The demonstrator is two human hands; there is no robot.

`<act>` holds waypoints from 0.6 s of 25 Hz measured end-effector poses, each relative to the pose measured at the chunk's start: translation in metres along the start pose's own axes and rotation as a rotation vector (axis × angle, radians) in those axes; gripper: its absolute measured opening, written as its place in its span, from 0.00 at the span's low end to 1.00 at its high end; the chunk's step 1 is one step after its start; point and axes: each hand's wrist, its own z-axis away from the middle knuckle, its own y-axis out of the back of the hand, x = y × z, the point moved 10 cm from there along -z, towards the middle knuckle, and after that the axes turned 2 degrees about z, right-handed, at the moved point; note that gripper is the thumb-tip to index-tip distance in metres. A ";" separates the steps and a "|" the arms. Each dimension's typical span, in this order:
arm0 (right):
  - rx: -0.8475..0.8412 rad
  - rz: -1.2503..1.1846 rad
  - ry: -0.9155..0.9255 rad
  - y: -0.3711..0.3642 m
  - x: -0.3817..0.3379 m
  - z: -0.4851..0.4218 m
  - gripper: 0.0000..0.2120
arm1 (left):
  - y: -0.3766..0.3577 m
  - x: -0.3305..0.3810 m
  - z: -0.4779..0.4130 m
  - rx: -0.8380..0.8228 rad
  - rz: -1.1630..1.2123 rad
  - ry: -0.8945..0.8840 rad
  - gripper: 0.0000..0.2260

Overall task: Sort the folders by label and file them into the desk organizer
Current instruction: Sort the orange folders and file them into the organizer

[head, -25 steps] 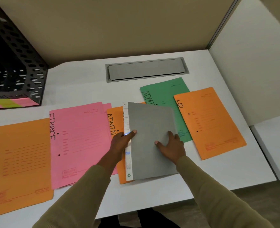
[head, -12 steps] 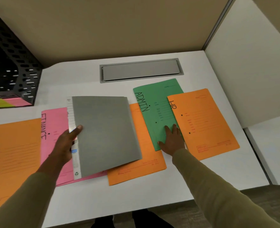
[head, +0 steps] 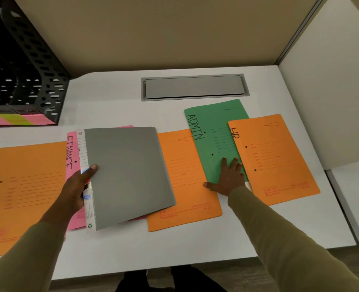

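Grey folder (head: 128, 175) in left hand (head: 73, 192) grip (spine edge), above pink folder (head: 72, 157)

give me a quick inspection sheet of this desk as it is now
surface: white desk, folders spread flat across it
job's things: grey plastic binder over pink FINANCE folder; green ADMIN folder; two orange HR folders; one orange folder, label hidden; black perforated desk organizer far left
clutter: pink and yellow-green strips at the organizer's base
grippers: left hand grips the binder's spine; right hand flat on the ADMIN folder
cables: nothing seen; grey cable hatch closed
surroundings: beige partition, white side panel
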 end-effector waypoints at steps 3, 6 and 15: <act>-0.055 0.053 0.002 0.002 -0.013 -0.002 0.55 | 0.000 0.003 0.002 0.008 0.019 0.002 0.22; -0.070 0.111 0.006 0.003 -0.030 0.001 0.44 | 0.007 0.005 0.003 -0.014 0.012 0.033 0.20; 0.229 -0.001 0.205 0.068 -0.096 0.051 0.08 | 0.090 0.027 0.007 0.029 0.044 0.011 0.17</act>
